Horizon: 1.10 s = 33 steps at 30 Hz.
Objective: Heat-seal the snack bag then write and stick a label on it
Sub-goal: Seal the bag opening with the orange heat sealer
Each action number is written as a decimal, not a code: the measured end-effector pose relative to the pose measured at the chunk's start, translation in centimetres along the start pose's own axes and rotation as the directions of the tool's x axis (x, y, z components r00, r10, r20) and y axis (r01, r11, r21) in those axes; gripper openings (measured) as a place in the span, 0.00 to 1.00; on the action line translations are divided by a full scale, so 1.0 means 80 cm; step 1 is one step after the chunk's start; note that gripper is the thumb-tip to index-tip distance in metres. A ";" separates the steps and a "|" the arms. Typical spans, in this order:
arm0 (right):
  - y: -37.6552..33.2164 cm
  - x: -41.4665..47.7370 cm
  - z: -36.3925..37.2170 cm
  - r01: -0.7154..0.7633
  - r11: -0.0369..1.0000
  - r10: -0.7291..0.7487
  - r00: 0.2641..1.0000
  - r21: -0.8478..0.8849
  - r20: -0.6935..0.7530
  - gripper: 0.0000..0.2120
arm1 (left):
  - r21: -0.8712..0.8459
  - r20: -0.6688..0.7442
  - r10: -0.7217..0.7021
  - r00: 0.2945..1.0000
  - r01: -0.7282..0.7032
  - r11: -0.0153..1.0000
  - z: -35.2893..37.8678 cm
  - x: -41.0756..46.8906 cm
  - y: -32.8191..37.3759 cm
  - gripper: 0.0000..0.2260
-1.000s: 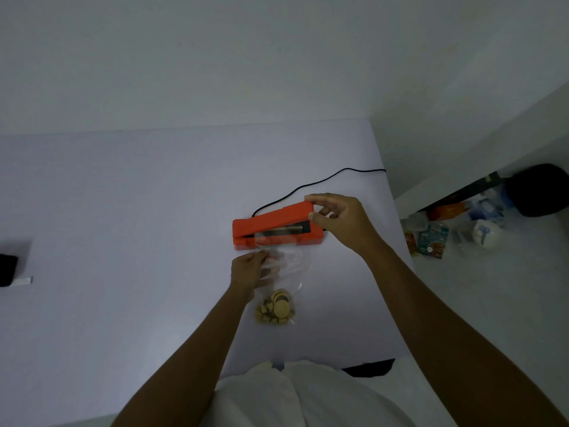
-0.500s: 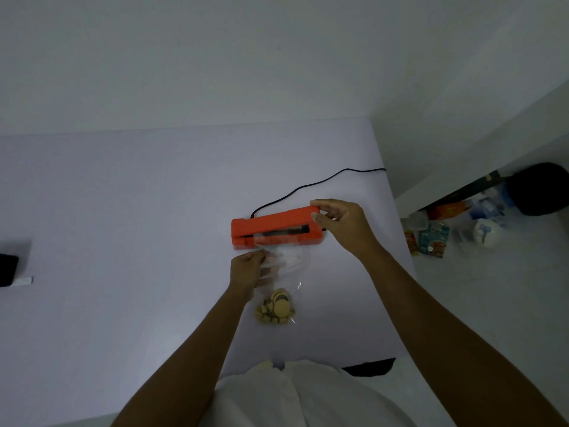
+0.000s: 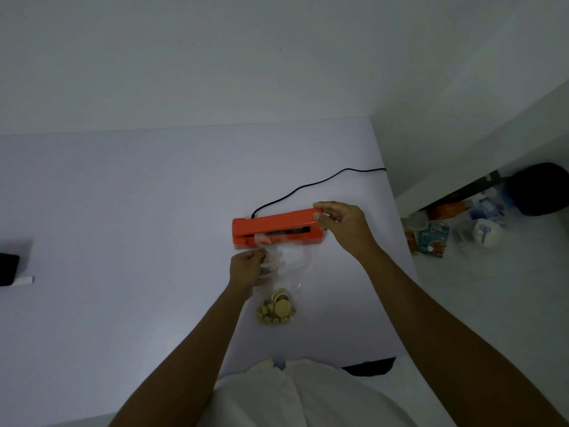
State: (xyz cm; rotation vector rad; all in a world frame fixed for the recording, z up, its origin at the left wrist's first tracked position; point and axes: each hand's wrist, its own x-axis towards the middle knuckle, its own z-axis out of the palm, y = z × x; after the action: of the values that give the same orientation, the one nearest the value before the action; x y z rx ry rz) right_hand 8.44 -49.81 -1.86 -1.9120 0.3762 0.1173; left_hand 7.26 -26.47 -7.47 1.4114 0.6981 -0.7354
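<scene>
An orange heat sealer (image 3: pixel 271 224) lies across the white table (image 3: pixel 138 211), its lid arm a little raised at the right end. My right hand (image 3: pixel 345 224) pinches that right end of the lid. A clear snack bag (image 3: pixel 281 288) with round biscuits at its bottom lies just in front of the sealer. Its open top edge reaches into the sealer's jaw. My left hand (image 3: pixel 248 271) grips the bag's upper left part close to the sealer.
The sealer's black cord (image 3: pixel 311 184) runs back and off the table's right edge. A black object (image 3: pixel 7 269) and a small white piece (image 3: pixel 23 281) sit at the far left. Packets and containers (image 3: pixel 446 232) lie on the floor to the right.
My right hand has lowered the sealer's lid from a wider opening to a narrow gap. My left hand keeps its hold on the bag, which has barely moved.
</scene>
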 end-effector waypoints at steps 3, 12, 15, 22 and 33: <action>0.003 0.001 0.000 -0.005 1.000 0.005 1.000 -0.002 0.000 0.13 | -0.002 -0.014 0.002 1.000 -0.002 1.000 -0.001 -0.002 0.003 0.08; 0.019 0.007 0.002 -0.023 1.000 0.022 1.000 -0.013 -0.007 0.15 | 0.020 -0.045 -0.003 0.999 0.004 1.000 -0.003 0.001 0.002 0.06; 0.026 0.009 0.004 -0.038 0.999 0.038 0.999 -0.012 -0.009 0.14 | 0.023 -0.045 0.000 0.999 0.001 1.000 -0.003 0.001 0.001 0.07; 0.037 0.010 0.007 -0.051 0.999 0.050 0.999 -0.016 -0.015 0.14 | 0.017 -0.055 0.002 0.998 -0.001 1.000 -0.002 -0.001 0.003 0.07; 0.051 0.014 0.011 -0.067 0.998 0.067 0.997 -0.012 -0.023 0.14 | 0.032 -0.062 0.020 0.998 -0.018 0.999 -0.001 -0.003 0.004 0.06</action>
State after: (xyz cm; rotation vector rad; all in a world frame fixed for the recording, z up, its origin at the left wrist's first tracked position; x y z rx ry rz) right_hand 8.29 -50.50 -6.11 -1.9151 0.4562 0.1423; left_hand 7.39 -26.38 -7.08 1.4729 0.7232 -0.6925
